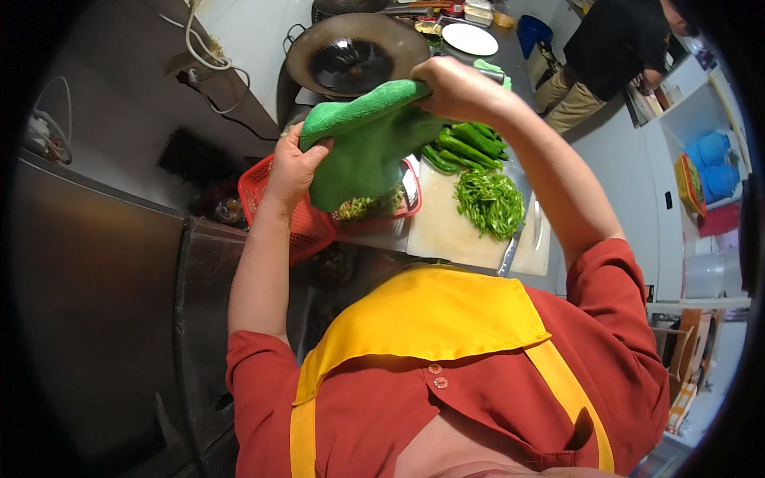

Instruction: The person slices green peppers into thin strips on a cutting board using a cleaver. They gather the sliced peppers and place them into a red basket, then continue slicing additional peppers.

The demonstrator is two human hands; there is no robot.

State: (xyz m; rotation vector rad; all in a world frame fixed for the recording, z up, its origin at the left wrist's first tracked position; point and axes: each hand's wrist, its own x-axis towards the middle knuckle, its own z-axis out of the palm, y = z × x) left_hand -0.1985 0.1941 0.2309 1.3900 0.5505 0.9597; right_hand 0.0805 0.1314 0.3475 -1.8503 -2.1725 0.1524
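Observation:
A green terry cloth (364, 146) hangs stretched between my hands, raised over the work surface. My left hand (296, 164) pinches its left end, thumb in front. At the top right, my right hand (445, 86) grips the other end. Behind and below the cloth stand red plastic baskets (257, 185), partly covered from view, with shredded green vegetable (370, 206) in one. On the white cutting board (439, 215) lie whole green peppers (469, 146) and a heap of sliced green pepper (491, 202). A knife (511, 254) rests on the board, right of the heap.
A wok (358, 54) sits beyond my hands, with a white plate (470, 39) to its right. Another green cloth (502, 74) lies behind my right wrist. A person in dark clothes (615, 48) stands at the upper right. A metal cabinet (101, 299) is at the left.

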